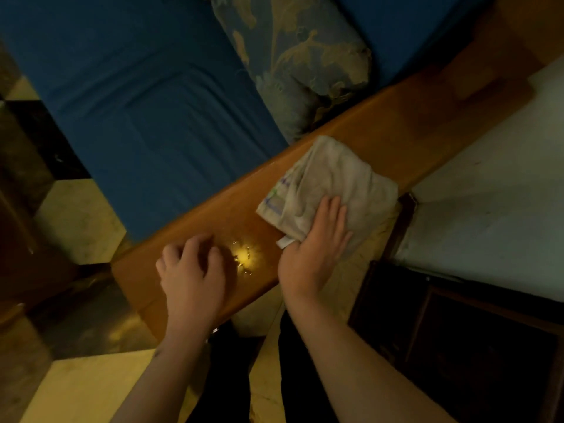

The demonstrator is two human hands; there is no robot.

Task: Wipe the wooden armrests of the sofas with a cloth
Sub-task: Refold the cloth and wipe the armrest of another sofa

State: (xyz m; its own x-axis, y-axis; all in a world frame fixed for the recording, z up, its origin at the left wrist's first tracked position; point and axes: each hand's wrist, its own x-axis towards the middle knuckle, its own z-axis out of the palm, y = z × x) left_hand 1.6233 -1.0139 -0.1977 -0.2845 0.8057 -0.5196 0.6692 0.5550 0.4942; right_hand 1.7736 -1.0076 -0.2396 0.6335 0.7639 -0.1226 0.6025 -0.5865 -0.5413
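The cloth (329,184) lies bunched on the wooden armrest (396,123), beside the blue seat cushion (152,117). The right hand (314,248) presses it flat, fingers straight and close together. The left hand (192,270) rests on the wood nearby, fingers loosely bent, holding nothing.

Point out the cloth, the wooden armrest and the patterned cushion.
cloth (332,184): head view, its crumpled middle.
wooden armrest (396,126): head view, bare top beyond the cloth.
patterned cushion (299,56): head view, middle of its fabric.
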